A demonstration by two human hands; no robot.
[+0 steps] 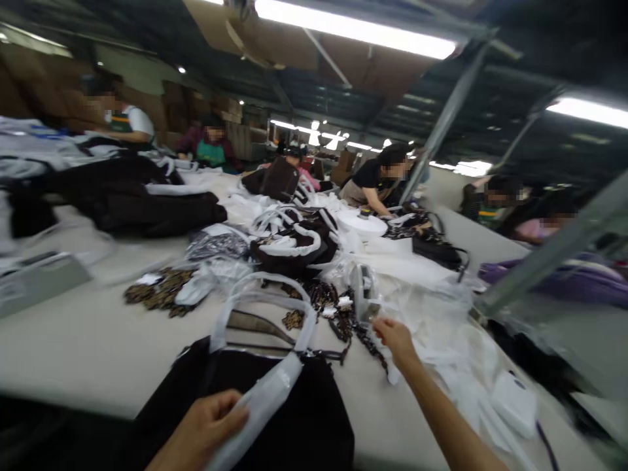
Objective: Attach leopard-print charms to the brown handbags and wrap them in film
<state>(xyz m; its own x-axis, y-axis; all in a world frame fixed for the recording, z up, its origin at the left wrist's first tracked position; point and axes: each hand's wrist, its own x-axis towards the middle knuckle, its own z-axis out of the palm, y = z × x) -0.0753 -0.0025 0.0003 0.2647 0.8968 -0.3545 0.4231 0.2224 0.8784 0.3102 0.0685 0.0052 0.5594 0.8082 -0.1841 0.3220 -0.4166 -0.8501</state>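
Note:
A dark brown handbag (pixel 294 418) sits at the table's front edge, its opening facing up. Its two handles are wrapped in white padding; one wrapped handle (pixel 289 281) arches up at the back. My left hand (pixel 210 422) is closed around the nearer wrapped handle (pixel 269 392), which slants toward me. Over the table to the right, my right hand (pixel 395 337) has its fingertips pinched together beside what looks like a tape dispenser (pixel 362 294). Whatever lies between those fingertips is too blurred to make out.
Brown-gold chain or bead pieces (pixel 164 291) and dark beaded strands (pixel 338 311) lie behind the bag. More wrapped dark bags (pixel 294 248) are piled farther back. White sheets (pixel 432 314) cover the right side, near a metal post (pixel 441 124). Several people work around the table.

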